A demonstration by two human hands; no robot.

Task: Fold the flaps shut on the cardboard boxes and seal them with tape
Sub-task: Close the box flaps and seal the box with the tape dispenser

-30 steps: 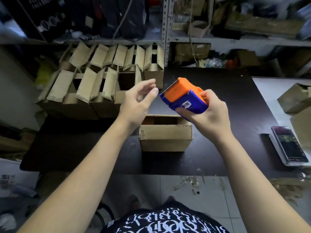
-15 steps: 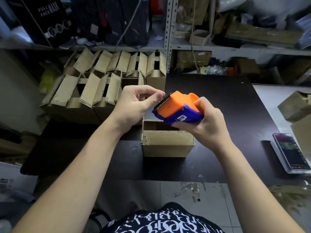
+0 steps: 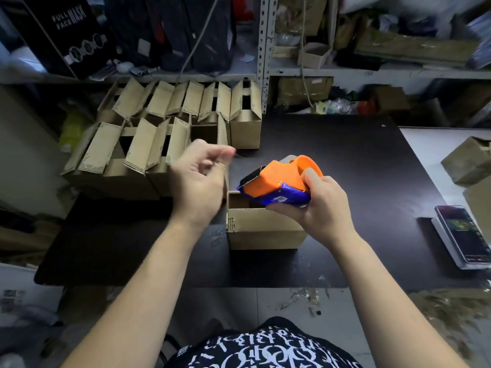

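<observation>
Here the fingers [image 3: 309, 175] of the right hand [image 3: 321, 211] are wrapped round an orange-and-blue tape dispenser [image 3: 276, 181], thumb over the orange top and the others under the blue body. Its dark front edge points left, toward the other hand. The left hand [image 3: 198, 184] hangs just beside that edge with its fingers [image 3: 212, 163] curled inward. It is blurred by motion, so I cannot tell whether they pinch a tape end or hold nothing.

Directly below the dispenser, a small cardboard box [image 3: 263, 232] sits on the dark bench [image 3: 358, 168], its top not yet closed and its inside showing. Many more open boxes [image 3: 148, 155] stand packed together at the back left with their flaps up, in front of cluttered shelving [image 3: 265, 57]. A phone [image 3: 462, 235] lies near the bench's right edge.

The step in hand looks like freeing the tape end. To do it well, the left hand would probably pull out a short tail and fold the flaps flat so they meet in a straight seam. With the flaps held down, the tail would be stuck onto one side wall, then the dispenser drawn along the seam with steady pressure. A loose flap or a slack tail would likely leave wrinkled tape.
</observation>
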